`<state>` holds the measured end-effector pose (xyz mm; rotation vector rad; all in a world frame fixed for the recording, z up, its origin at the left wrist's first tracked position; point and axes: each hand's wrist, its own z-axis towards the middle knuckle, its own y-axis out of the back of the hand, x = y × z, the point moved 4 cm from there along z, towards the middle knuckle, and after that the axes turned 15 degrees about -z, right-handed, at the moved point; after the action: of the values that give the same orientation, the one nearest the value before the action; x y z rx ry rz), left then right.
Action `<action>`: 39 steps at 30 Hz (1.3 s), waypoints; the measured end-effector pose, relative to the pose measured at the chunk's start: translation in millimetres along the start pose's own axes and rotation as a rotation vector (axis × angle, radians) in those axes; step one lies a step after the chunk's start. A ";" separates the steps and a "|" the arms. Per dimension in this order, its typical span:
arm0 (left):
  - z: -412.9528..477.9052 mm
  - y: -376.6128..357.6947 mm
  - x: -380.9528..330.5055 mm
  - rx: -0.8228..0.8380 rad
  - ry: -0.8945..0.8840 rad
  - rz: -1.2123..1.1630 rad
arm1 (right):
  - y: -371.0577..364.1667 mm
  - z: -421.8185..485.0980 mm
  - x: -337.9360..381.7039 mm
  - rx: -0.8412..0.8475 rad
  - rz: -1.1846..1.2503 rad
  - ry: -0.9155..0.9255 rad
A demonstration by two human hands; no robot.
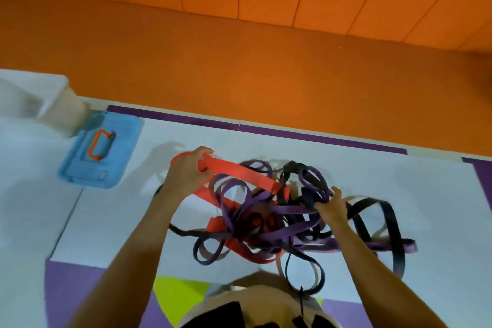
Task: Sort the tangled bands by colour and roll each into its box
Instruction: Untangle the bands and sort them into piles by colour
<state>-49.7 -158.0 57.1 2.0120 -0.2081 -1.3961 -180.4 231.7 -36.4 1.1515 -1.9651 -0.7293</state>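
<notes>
A tangled heap of bands lies on the white mat (399,186) in front of me. It holds wide red bands (245,173), narrower purple bands (287,231) and black bands (388,221). My left hand (189,168) grips one end of a red band at the heap's upper left and holds it taut. At the right side of the heap, my right hand (331,206) grips a bunch of purple and black strands. A blue box lid with an orange handle (99,153) lies to the left. A clear plastic box (45,104) stands behind it.
An orange floor and orange padded wall lie beyond the mat's purple border (306,136). Purple and lime-green mat pieces (178,298) sit at the near edge. My knees in beige cloth (255,301) are at the bottom.
</notes>
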 end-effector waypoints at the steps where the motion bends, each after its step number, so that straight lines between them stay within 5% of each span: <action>1: -1.4 -3.2 5.4 0.022 -0.003 0.027 | -2.8 -7.4 6.2 -0.028 -0.112 0.027; 5: -9.0 -18.7 20.9 0.066 -0.021 0.156 | -12.0 -49.1 45.2 -0.255 -0.345 0.367; 7: -14.0 -27.4 23.6 0.088 -0.037 0.139 | -28.0 -63.2 62.3 -0.145 -0.375 0.531; 10: -21.0 -37.7 19.9 0.141 -0.079 0.098 | -54.0 -68.1 73.6 0.093 -0.604 0.477; 13: -25.8 -44.7 18.6 0.153 -0.126 0.149 | -63.4 -70.3 74.4 0.047 -0.694 0.369; 17: -27.5 -45.0 18.8 0.103 -0.138 0.240 | -51.1 -59.8 69.0 -0.133 -0.448 0.223; 27: -27.1 -97.8 16.0 0.089 0.076 0.364 | -37.5 -44.7 19.7 -0.089 0.065 0.120; 30: -20.7 -139.6 -16.6 0.188 -0.078 0.134 | -34.8 -35.8 14.0 -0.023 0.108 0.157; 34: -18.4 -198.9 -39.7 0.477 0.112 -0.117 | -32.2 -25.6 6.3 0.077 0.242 0.251; 39: -14.6 -231.6 -29.6 0.498 0.283 -0.260 | -28.3 -10.9 -13.9 0.124 0.337 0.282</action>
<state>-103.8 39.1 -56.6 2.7045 -0.1857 -1.2770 -153.4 230.6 -55.9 0.9040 -1.9144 -0.2573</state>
